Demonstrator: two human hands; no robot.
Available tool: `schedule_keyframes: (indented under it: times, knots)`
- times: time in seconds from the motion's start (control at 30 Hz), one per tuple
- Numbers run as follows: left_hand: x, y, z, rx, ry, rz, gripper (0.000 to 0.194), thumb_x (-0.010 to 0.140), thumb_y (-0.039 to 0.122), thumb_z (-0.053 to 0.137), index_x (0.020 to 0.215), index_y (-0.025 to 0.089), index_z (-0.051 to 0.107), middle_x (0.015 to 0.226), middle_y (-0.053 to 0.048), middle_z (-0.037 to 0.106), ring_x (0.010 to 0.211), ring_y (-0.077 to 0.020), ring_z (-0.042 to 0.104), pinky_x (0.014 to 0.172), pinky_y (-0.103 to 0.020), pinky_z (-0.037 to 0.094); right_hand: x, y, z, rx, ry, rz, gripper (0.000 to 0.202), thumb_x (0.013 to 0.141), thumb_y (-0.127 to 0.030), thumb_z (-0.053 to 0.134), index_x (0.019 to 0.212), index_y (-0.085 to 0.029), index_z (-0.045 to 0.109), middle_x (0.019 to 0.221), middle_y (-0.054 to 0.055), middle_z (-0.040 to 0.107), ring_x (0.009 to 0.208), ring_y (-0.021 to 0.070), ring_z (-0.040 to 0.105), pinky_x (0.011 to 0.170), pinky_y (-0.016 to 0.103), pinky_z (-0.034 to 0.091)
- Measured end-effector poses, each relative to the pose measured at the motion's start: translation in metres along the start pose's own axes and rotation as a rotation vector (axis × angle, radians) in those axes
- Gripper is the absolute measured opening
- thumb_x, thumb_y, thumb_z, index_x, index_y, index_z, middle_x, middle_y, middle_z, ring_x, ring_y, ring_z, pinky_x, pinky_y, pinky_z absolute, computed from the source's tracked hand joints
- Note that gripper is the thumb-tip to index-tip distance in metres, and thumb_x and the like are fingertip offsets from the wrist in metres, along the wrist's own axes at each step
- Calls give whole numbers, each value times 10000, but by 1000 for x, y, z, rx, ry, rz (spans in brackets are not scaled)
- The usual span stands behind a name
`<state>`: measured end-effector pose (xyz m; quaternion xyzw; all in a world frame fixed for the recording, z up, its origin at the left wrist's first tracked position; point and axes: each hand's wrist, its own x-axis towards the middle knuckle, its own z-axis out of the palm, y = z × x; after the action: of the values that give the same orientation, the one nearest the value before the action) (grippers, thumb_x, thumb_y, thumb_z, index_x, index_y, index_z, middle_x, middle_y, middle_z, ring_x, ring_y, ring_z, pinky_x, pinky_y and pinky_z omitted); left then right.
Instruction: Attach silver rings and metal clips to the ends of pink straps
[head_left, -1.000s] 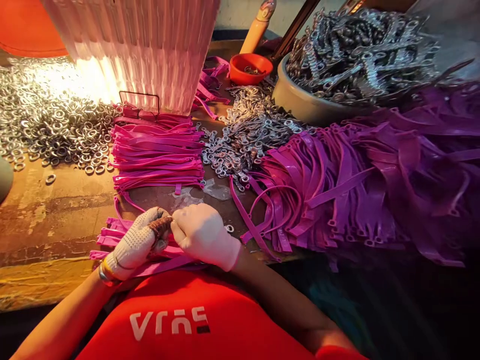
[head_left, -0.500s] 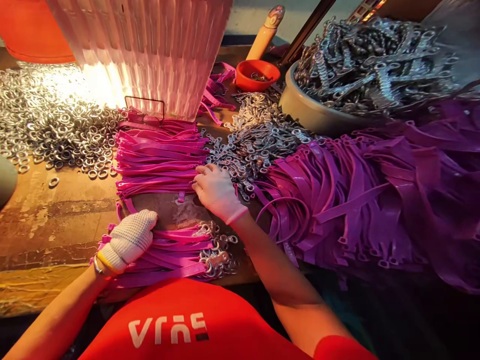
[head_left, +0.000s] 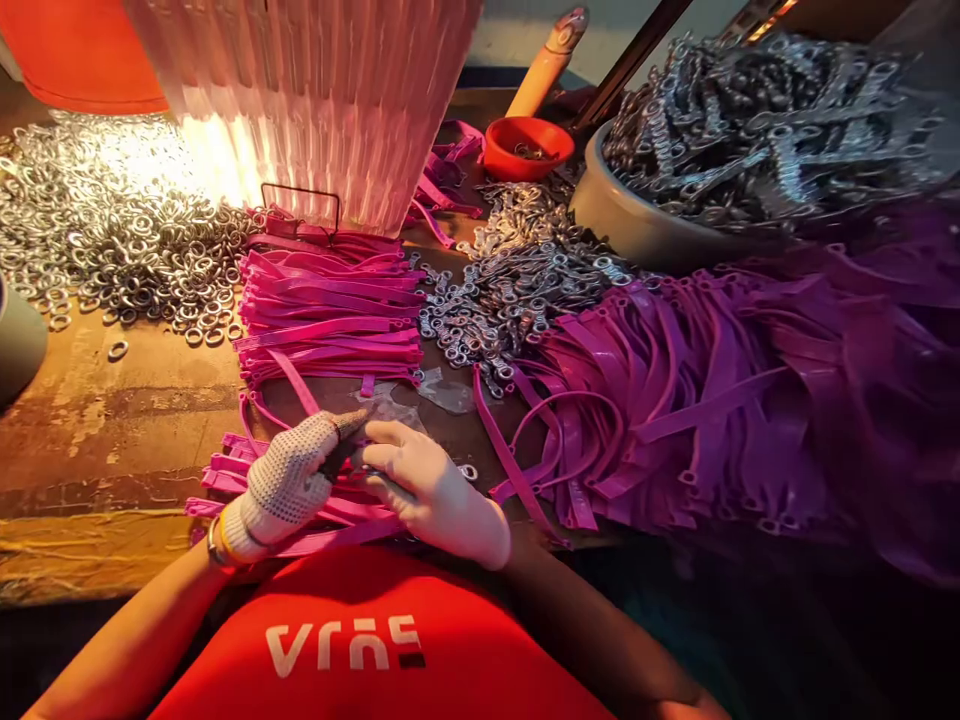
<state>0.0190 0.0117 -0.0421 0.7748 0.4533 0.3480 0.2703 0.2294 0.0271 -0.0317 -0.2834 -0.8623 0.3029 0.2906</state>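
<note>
In front of my chest my two hands meet over a small heap of pink straps (head_left: 225,470). My left hand (head_left: 289,490), in a dotted white knit glove, is closed on a pink strap (head_left: 292,378) that sticks up from the grip and leans left. My right hand (head_left: 431,490), in a smooth white glove, has its fingers bent in at the left fingertips; what they pinch is hidden. A metal ring (head_left: 468,472) shows beside its wrist. Just beyond lies a neat row of pink straps (head_left: 330,300).
Loose metal rings (head_left: 172,250) cover the back left. Small metal links (head_left: 487,310) lie right of the row. A large tub (head_left: 600,190) heaped with metal pieces, a red bowl (head_left: 525,160) and a pile of purple straps (head_left: 675,400) fill the right. A ribbed translucent sheet (head_left: 315,100) stands behind.
My right hand has come back from the strap row to my left hand. A strap now stands up from my left hand, which has shifted slightly right.
</note>
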Motion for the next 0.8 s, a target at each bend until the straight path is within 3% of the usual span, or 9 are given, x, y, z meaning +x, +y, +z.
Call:
schedule_keyframes:
  times: [0.07,0.13,0.2,0.3,0.4,0.5,0.67,0.8]
  knots:
    - [-7,5,2,-116,17,-160,341,928,166,538,1235,154,686,1115,-106,745,1012,-210,709,921,-335,573,-6,-4,-4,147,38,21,146,1013,-251,532,1100,-209,641,1210,109,651,1124,190,628,950,333,521]
    - [-14,13,3,-319,36,-388,277,952,282,580,1173,167,701,913,-66,736,804,-168,690,728,-269,573,-9,-6,-6,152,91,66,175,1017,-265,539,1160,-233,635,1268,102,645,1181,194,615,998,350,501]
    - [-20,22,4,-571,42,-618,280,950,390,613,1112,174,687,687,5,630,555,-100,552,509,-193,455,-10,-8,-4,63,85,120,202,1019,-273,541,1196,-235,631,1199,92,685,1118,200,638,971,359,500]
    - [-25,29,5,-807,77,-805,314,915,484,657,960,175,626,554,70,471,431,-51,351,411,-160,290,-6,-13,4,-76,-3,174,234,1026,-247,512,1231,-203,617,1047,75,727,987,197,662,889,333,499]
    - [-29,31,4,-838,98,-834,357,916,524,639,844,185,553,521,76,434,414,-56,321,395,-172,251,2,-20,12,-225,-66,206,235,1019,-197,482,1213,-176,612,1019,79,722,944,197,657,830,307,464]
    - [-32,29,2,-730,42,-808,356,940,532,590,855,188,560,578,56,485,447,-73,363,415,-190,286,8,-25,16,-370,-107,203,202,1028,-204,449,1107,-176,633,918,56,702,841,183,635,736,299,404]
    - [-29,19,-2,-231,-90,-524,271,967,406,538,861,172,626,830,-26,669,764,-159,578,702,-258,481,10,-24,22,-642,-182,151,211,1000,-154,418,982,-174,627,807,60,633,696,193,539,612,347,264]
    - [-26,3,-2,-222,-268,-455,207,951,296,490,857,173,627,856,-26,695,776,-175,593,735,-282,492,6,-15,29,-714,-167,115,220,1003,-152,404,1016,-164,623,769,59,603,678,198,503,604,352,227]
